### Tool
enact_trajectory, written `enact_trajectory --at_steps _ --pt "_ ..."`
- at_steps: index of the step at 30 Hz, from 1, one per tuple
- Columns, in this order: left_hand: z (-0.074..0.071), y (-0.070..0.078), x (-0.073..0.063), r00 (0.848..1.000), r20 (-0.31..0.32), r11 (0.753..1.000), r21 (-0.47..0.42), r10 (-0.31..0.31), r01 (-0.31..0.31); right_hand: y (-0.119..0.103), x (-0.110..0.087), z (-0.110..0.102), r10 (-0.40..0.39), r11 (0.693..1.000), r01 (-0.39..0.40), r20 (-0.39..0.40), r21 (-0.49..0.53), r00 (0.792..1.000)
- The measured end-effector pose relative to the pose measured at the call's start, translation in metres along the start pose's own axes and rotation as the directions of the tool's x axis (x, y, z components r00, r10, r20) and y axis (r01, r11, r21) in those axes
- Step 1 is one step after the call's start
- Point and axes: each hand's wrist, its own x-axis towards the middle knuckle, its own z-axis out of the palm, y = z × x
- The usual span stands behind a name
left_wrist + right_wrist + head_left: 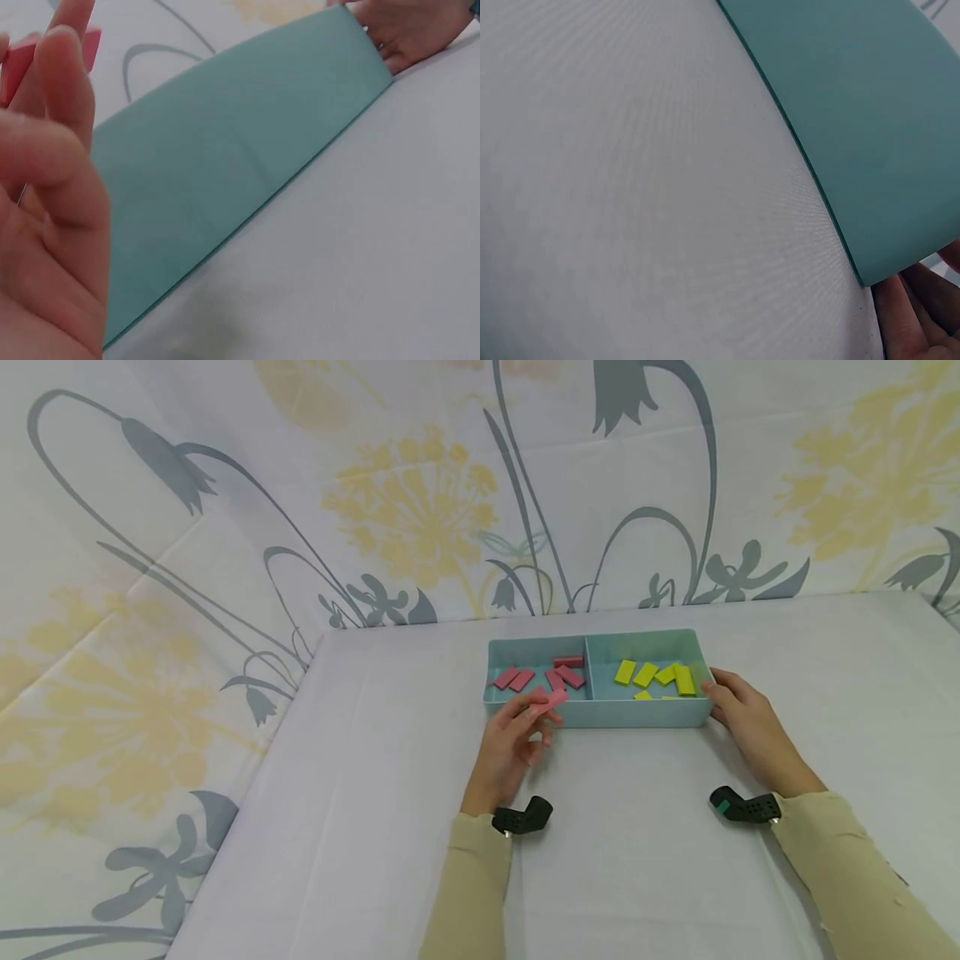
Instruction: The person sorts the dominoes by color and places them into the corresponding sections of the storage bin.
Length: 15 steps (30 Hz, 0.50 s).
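Note:
A teal two-compartment box (637,715) sits on the table. My left hand (504,750) is at the box's front left and pinches a small pink block (551,701) between thumb and fingers, level with the front rim. The same pink block (91,46) shows behind the fingers in the left wrist view. Several pink blocks (522,680) lie in the left compartment, partly hidden by that hand. In the right one are several yellow blocks (684,681). My right hand (756,731) grips the box's right end, thumb at the rim and fingers against the outer wall.
A white cloth (360,793) covers the table. Behind and to the left hangs a floral curtain (420,510), its lower edge meeting the table beyond the box. Black wrist devices (522,817) are strapped on both forearms.

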Motion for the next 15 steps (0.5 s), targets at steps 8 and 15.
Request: enact_trajectory --at_steps 8,15 --pt "0.012 -0.006 0.004 0.997 -0.057 0.998 0.039 0.051 -0.049 -0.001 0.000 0.001 -0.013 1.000 0.013 -0.004 -0.005 1.000" --pt "0.013 -0.007 0.004 1.000 -0.019 0.996 0.092 0.009 -0.007 -0.001 -0.001 0.002 0.001 1.000 -0.001 0.001 0.012 1.000"
